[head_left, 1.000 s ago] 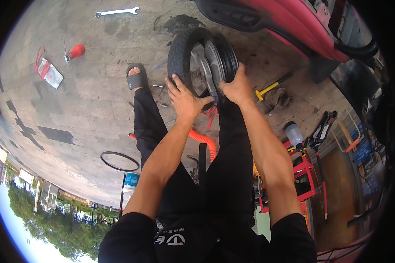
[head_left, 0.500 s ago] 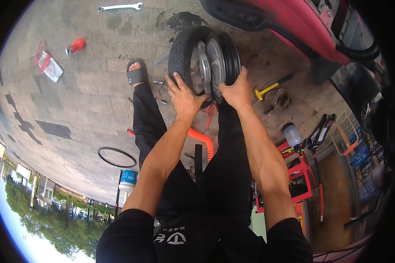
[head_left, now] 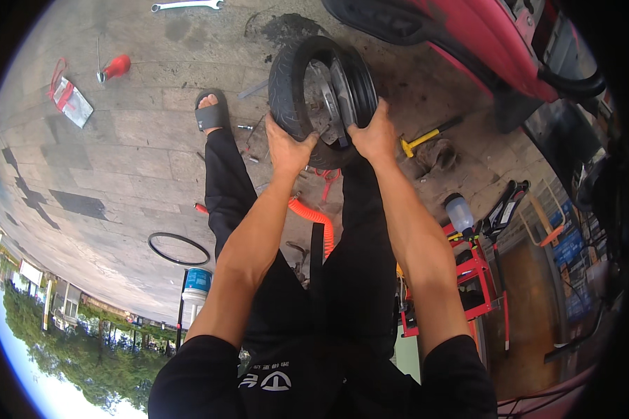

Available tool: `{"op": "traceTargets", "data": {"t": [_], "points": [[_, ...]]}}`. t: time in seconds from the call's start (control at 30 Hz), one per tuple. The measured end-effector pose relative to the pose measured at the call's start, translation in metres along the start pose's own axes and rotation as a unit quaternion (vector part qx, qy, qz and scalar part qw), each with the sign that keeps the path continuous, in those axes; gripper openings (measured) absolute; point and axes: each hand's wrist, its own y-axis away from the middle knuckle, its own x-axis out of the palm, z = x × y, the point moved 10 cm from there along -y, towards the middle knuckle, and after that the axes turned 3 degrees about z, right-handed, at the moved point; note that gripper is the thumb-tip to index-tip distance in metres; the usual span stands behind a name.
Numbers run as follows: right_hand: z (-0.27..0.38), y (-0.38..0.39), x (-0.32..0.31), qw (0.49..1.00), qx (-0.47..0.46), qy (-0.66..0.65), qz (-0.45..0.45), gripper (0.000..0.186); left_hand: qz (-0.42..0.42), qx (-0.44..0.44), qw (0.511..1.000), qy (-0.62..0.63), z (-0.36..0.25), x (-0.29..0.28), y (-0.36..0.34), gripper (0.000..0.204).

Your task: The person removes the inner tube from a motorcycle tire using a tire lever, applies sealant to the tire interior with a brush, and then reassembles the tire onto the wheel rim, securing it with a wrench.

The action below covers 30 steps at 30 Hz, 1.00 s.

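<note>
A black rubber tyre (head_left: pixel 284 87) stands between my feet, partly over a dark wheel rim (head_left: pixel 365 80) with a grey metal middle. The rim sits to the right, at a slant to the tyre, and part of it shows through the tyre's opening. My left hand (head_left: pixel 288 148) grips the tyre's near left side, thumb on the inner edge and fingers hidden around the outside. With its thumb toward the tyre, my right hand (head_left: pixel 374 137) clasps the near right side of the rim; its other fingers are mostly hidden.
A yellow-headed hammer (head_left: pixel 426 138) lies right of the wheel, below a red vehicle body (head_left: pixel 461 45). An orange coiled hose (head_left: pixel 314 218) runs between my legs. Left are a red bulb-shaped tool (head_left: pixel 117 67), a wrench (head_left: pixel 187 5) and a black ring (head_left: pixel 178 249). A red rack (head_left: pixel 474 272) stands right.
The rim has turned and moved further into the tyre. My left hand's fingers have gone from spread over the tyre's face to wrapped around its outer side. My right hand keeps hold of the rim.
</note>
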Motion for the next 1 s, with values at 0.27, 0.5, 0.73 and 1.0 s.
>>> {"op": "traceTargets", "data": {"t": [0.27, 0.5, 0.73, 1.0], "points": [[-0.003, -0.001, -0.004, 0.997, -0.041, -0.001, -0.068, 0.081, 0.024, -0.002, 0.999, 0.030, -0.015, 0.002, -0.005, 0.116], [-0.005, -0.001, -0.003, 0.993, 0.035, -0.109, -0.013, 0.084, 0.017, -0.005, 0.999, 0.034, -0.011, 0.008, 0.000, 0.118], [-0.007, 0.022, 0.010, 0.992, -0.078, -0.039, -0.095, 0.081, 0.010, 0.001, 0.998, 0.068, -0.014, 0.007, 0.006, 0.112], [-0.011, 0.007, 0.000, 0.997, -0.073, -0.021, -0.021, 0.095, 0.062, -0.051, 0.987, 0.137, -0.014, 0.030, -0.002, 0.085]]}}
